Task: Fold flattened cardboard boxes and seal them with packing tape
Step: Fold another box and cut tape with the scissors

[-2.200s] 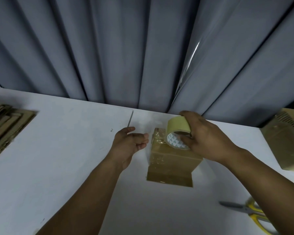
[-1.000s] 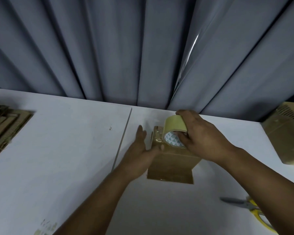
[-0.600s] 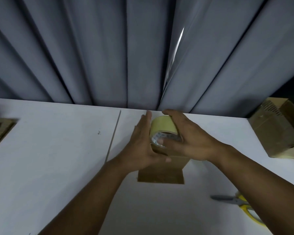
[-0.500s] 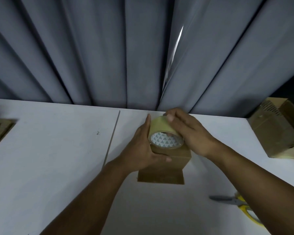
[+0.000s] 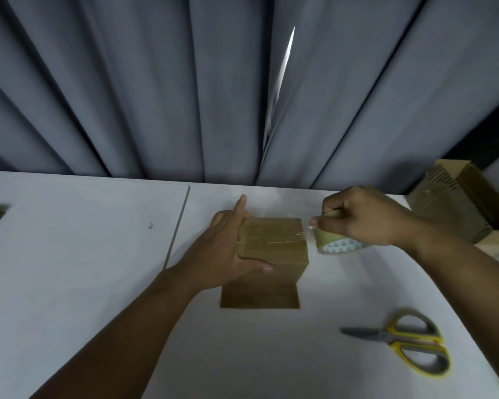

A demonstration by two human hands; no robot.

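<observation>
As it stands on the white table (image 5: 84, 269), the closed cardboard box (image 5: 272, 243) has tape across its top; a second box (image 5: 455, 208), far right, looks open, contents unseen. The left hand (image 5: 222, 251) presses flat-fingered against the cardboard box's left side; the right hand (image 5: 363, 217) grips the triangle-printed tape roll (image 5: 333, 244) just beside it.

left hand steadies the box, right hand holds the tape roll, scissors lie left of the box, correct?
No: the head view shows the scissors lying right of the box. The left hand steadies it and the right hand holds the tape roll.
</observation>
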